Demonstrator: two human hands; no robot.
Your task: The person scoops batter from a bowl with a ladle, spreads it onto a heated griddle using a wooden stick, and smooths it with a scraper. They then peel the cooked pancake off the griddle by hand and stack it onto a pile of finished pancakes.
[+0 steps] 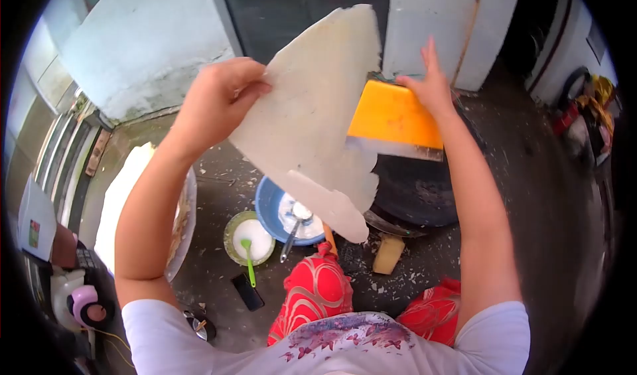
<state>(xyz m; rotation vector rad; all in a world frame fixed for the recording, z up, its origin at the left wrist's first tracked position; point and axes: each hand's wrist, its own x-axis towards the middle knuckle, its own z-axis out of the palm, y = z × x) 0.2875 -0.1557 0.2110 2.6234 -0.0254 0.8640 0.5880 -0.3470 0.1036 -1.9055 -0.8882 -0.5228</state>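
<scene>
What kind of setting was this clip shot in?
Probably a yard or outbuilding used for home cooking: a large dark pan sits low, near a blue basin of white batter or flour, on a grimy, scrap-strewn floor.

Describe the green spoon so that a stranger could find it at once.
Find the blue basin on the ground. Just left of it sits a smaller green bowl. The spoon rests in this bowl; its handle is bright green, while the basin's ladle looks grey and metallic.

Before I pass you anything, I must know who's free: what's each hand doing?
Left hand: closed, pinching the pale sheet at its edge.
Right hand: holding the orange scraper, a finger pointing up.
</scene>
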